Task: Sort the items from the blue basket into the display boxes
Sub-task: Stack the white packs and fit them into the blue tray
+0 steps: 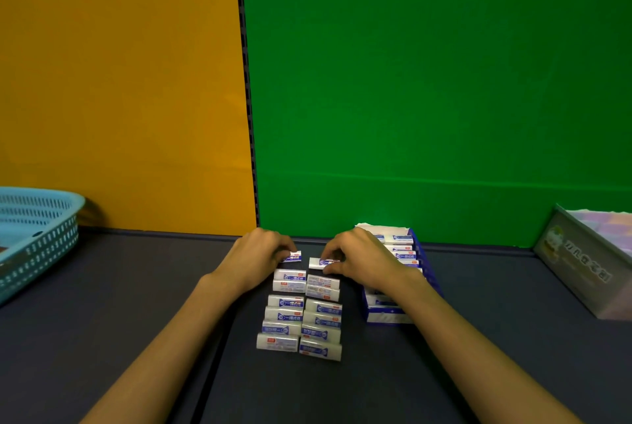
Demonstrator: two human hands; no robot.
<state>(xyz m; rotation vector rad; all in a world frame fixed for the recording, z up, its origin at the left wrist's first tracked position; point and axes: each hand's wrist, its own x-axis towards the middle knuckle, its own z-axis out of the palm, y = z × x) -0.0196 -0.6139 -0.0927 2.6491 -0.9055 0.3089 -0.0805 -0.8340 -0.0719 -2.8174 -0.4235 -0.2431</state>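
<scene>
Pinching one eraser [293,257] each, left hand [254,261] and right hand [362,261] sit side by side.

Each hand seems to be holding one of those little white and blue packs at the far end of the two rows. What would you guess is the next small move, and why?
Probably setting both packs down to extend the rows. The left hand pinches one pack and the right hand another, just beyond the two neat rows of packs on the table. The display box beside them already looks full.

Studio set-up – orange and green backdrops [410,81]
</scene>
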